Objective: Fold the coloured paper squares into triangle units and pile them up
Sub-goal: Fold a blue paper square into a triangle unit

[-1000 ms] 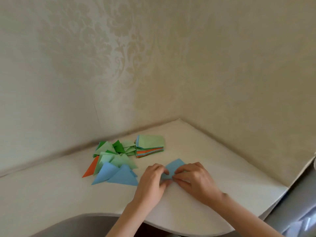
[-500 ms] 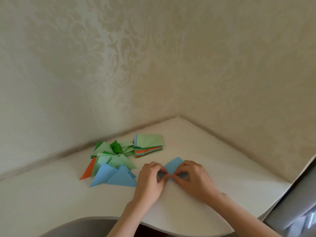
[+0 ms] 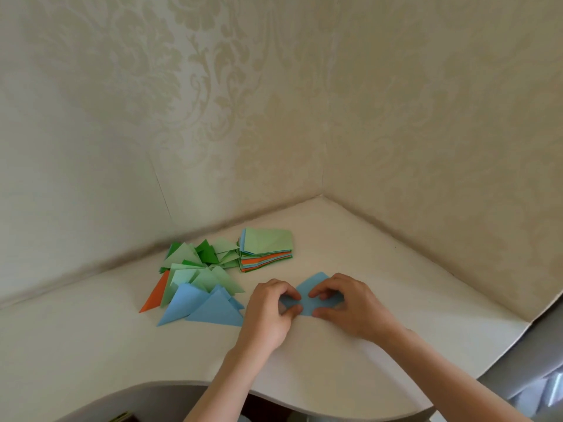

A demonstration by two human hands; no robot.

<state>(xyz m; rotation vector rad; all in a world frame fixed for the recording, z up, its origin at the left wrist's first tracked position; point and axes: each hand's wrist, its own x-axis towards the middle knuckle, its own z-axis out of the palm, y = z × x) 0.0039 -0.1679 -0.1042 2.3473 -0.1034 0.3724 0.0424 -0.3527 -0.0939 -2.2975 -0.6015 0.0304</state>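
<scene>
Blue paper (image 3: 307,295) lies pinched between both hands (image 3: 316,306).

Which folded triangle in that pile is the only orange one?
The orange triangle at the pile's far left edge, partly tucked under light green ones; the rest are green or blue.

Both hands cover much of the blue paper (image 3: 307,295), perhaps half-folded.

Soft, even daylight, fairly bright; no glare on the pale table (image 3: 380,257); only faint shadows under the left hand (image 3: 269,312) and right hand (image 3: 350,306) where they grip; wallpaper (image 3: 213,86) far above the grip looks slightly soft; wide-angle bending bows the table edges outward; detail nearest the grip is sharpest.
</scene>
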